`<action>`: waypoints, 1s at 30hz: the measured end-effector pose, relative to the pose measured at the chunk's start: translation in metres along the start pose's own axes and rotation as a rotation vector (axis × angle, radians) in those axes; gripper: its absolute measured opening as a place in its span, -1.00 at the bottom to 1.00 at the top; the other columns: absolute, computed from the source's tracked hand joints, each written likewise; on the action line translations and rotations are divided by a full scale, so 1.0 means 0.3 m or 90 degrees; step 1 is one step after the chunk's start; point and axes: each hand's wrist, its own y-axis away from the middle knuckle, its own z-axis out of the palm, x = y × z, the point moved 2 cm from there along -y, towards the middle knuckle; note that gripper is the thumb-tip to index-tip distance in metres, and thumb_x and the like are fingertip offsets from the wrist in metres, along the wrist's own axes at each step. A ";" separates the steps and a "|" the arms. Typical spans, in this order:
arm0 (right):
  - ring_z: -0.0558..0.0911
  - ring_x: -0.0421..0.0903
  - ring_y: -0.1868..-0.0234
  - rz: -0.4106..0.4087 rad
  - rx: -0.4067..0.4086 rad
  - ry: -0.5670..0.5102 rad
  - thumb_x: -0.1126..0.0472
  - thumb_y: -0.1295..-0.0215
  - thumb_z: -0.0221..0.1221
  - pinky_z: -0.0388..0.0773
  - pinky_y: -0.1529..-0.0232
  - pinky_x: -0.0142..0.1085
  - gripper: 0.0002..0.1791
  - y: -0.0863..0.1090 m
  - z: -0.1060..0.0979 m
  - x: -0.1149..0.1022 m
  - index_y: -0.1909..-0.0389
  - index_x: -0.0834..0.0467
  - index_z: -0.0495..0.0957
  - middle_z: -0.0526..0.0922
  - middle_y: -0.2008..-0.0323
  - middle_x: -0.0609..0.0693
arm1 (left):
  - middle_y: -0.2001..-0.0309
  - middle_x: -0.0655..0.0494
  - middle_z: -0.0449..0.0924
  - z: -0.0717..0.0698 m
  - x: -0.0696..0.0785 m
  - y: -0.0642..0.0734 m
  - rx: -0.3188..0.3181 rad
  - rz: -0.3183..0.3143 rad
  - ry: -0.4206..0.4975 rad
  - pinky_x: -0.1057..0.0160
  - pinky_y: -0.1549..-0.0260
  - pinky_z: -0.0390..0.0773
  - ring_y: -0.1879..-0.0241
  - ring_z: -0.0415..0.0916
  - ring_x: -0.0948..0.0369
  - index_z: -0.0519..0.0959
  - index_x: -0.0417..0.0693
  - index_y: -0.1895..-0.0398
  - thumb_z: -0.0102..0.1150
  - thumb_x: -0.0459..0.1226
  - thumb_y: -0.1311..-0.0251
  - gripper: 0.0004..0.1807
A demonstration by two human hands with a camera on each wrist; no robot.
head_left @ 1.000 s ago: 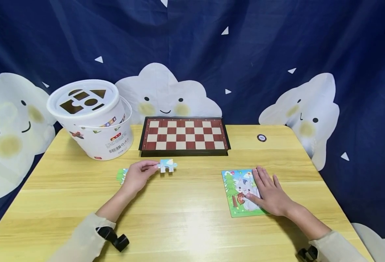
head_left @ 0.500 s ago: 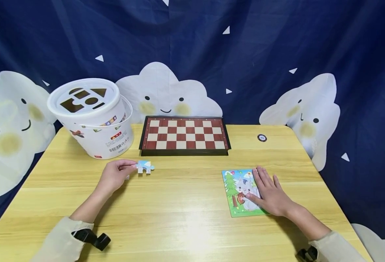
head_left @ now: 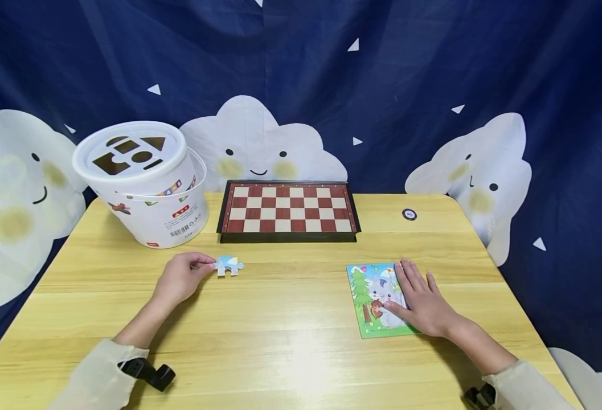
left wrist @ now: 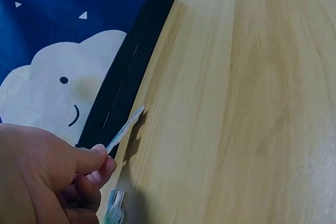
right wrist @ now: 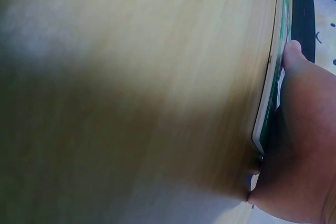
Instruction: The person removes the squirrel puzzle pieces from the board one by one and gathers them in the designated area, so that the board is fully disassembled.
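Note:
My left hand (head_left: 180, 279) pinches a puzzle piece (head_left: 229, 266), pale blue with a bit of cloud, between thumb and fingers. Seen nearly edge-on in the left wrist view, this held piece (left wrist: 125, 128) casts a shadow on the wood beneath. A second puzzle piece (left wrist: 114, 211) lies just below the fingers there; in the head view the hand mostly hides it. On the right, my right hand (head_left: 424, 302) rests flat with spread fingers on a jigsaw puzzle board (head_left: 363, 299) showing a squirrel and a green tree. The hand covers the board's right side.
A checkered game board (head_left: 289, 210) lies at the back middle of the wooden table (head_left: 280, 330). Left of it stands a white bucket (head_left: 157, 213) with shaped holes in its lid. A small round disc (head_left: 409, 214) lies at the back right, before a dark blue curtain (head_left: 383, 74).
My left hand has moved left with the puzzle piece, then slightly nearer, and now covers the loose piece beside it. The right hand stays on the puzzle board.

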 end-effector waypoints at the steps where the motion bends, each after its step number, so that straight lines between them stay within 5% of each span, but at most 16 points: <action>1: -0.18 0.34 -0.58 -0.001 0.003 0.000 -0.24 -0.48 0.07 -0.28 -0.42 0.39 0.03 0.000 0.000 -0.001 -0.60 0.34 -0.16 -0.21 -0.59 0.35 | 0.12 -0.11 0.73 0.001 0.001 0.000 -0.002 -0.005 -0.006 0.07 0.22 0.51 0.21 0.57 0.07 0.72 -0.21 0.09 0.23 -0.29 -0.39 -0.82; 9: -0.17 0.34 -0.58 0.002 -0.006 0.005 -0.25 -0.49 0.06 -0.26 -0.42 0.39 0.02 -0.003 -0.006 -0.005 -0.59 0.35 -0.16 -0.20 -0.59 0.36 | 0.13 -0.08 0.71 0.002 0.007 -0.007 -0.009 -0.030 -0.021 0.11 0.24 0.46 0.22 0.53 0.07 0.70 -0.19 0.05 0.23 -0.25 -0.41 -0.79; 17: -0.16 0.34 -0.58 0.002 -0.001 0.017 -0.26 -0.47 0.07 -0.23 -0.43 0.38 0.03 -0.006 -0.008 -0.001 -0.59 0.36 -0.14 -0.20 -0.59 0.36 | 0.20 -0.02 0.68 0.014 0.069 -0.023 0.000 0.048 0.023 0.22 0.44 0.46 0.41 0.45 0.15 0.69 -0.21 0.03 0.20 -0.26 -0.41 -0.78; 25: -0.13 0.32 -0.58 0.007 0.001 0.017 -0.28 -0.46 0.07 -0.19 -0.43 0.37 0.04 -0.007 -0.008 -0.005 -0.59 0.35 -0.11 -0.16 -0.59 0.36 | 0.23 -0.05 0.72 0.100 0.224 -0.044 -0.072 0.124 0.109 0.24 0.71 0.44 0.66 0.45 0.19 0.67 -0.21 -0.01 0.22 -0.25 -0.42 -0.76; 30: -0.21 0.33 -0.58 0.010 -0.006 -0.031 -0.23 -0.50 0.06 -0.30 -0.45 0.35 0.04 -0.003 -0.017 0.000 -0.59 0.37 -0.20 -0.25 -0.59 0.37 | 0.18 0.08 0.71 0.175 0.348 -0.065 -0.101 0.178 0.096 0.26 0.60 0.47 0.64 0.44 0.25 0.70 -0.15 0.01 0.25 -0.22 -0.40 -0.77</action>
